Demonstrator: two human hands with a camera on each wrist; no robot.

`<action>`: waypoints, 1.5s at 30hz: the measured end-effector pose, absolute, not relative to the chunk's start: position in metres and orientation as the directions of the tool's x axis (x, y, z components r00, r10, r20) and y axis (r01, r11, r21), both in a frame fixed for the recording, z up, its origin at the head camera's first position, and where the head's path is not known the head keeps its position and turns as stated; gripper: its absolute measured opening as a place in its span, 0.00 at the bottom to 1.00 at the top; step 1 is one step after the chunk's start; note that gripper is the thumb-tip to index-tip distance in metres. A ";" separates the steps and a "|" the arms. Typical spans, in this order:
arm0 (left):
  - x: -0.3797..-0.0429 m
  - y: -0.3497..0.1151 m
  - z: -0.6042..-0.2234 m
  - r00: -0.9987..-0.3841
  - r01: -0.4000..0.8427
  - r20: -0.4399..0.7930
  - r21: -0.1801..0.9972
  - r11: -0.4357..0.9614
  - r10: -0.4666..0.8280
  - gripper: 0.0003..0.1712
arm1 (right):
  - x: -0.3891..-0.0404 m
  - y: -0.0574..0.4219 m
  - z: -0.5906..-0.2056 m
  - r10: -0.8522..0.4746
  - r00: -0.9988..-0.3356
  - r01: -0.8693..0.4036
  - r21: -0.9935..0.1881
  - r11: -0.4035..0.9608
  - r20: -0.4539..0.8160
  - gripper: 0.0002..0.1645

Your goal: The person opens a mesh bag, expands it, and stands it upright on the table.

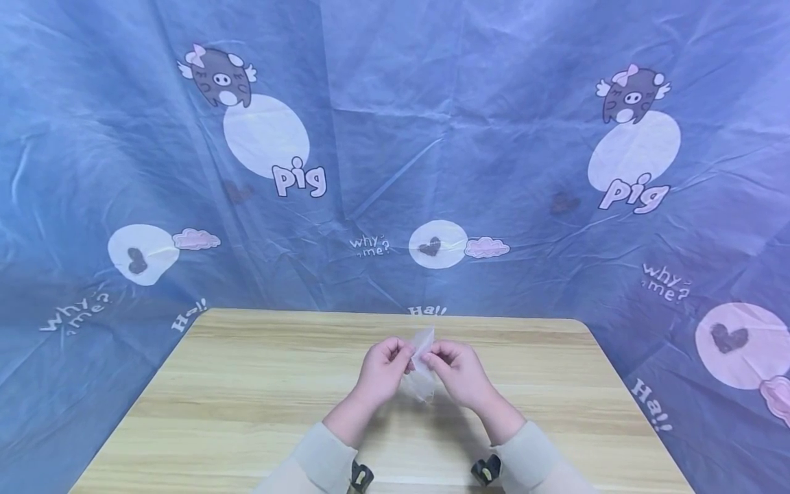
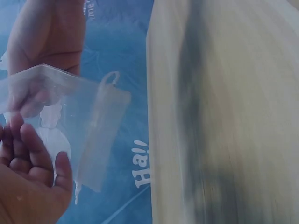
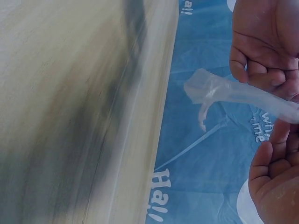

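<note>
Both hands hold a thin, translucent white pouch between them, raised over the table. In the head view my left hand pinches its left side with thumb and fingers, while my right hand pinches the right side close by. The left wrist view shows the pouch hanging loose below the fingers, with a thin white loop at one corner and a short tail at another. Seen from the right wrist, the pouch looks narrow and folded, its lower end dangling.
A light wood-grain table lies beneath the hands. Blue fabric printed with pigs, hearts and words hangs behind the table and along both sides. Dark bands show below the pale sleeves.
</note>
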State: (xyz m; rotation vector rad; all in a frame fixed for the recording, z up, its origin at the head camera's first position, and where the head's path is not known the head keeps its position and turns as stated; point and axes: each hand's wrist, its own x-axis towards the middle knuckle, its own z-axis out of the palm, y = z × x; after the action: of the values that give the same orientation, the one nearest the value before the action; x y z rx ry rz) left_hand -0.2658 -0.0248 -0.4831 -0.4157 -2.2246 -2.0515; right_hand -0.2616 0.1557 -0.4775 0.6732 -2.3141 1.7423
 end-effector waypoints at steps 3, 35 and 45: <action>-0.265 -0.025 -0.484 -0.943 0.321 0.309 0.943 0.092 0.124 0.02 | -0.262 0.156 -0.476 -0.231 -0.903 -0.411 -0.886 0.216 0.362 0.07; -0.264 -0.020 -0.479 -0.880 0.475 0.465 0.844 0.248 0.101 0.12 | -0.261 0.141 -0.472 -0.024 -0.950 -0.306 -0.918 0.252 0.310 0.05; -0.266 -0.022 -0.477 -0.884 0.463 0.441 0.870 0.167 0.156 0.10 | -0.263 0.141 -0.474 -0.015 -0.946 -0.322 -0.934 0.154 0.324 0.06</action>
State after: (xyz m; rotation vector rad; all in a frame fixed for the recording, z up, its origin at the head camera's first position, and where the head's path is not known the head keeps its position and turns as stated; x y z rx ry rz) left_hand -0.2657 -0.0222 -0.4772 -0.5980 -2.1943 -1.7825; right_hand -0.2627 0.1414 -0.4739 0.3284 -2.1921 1.8714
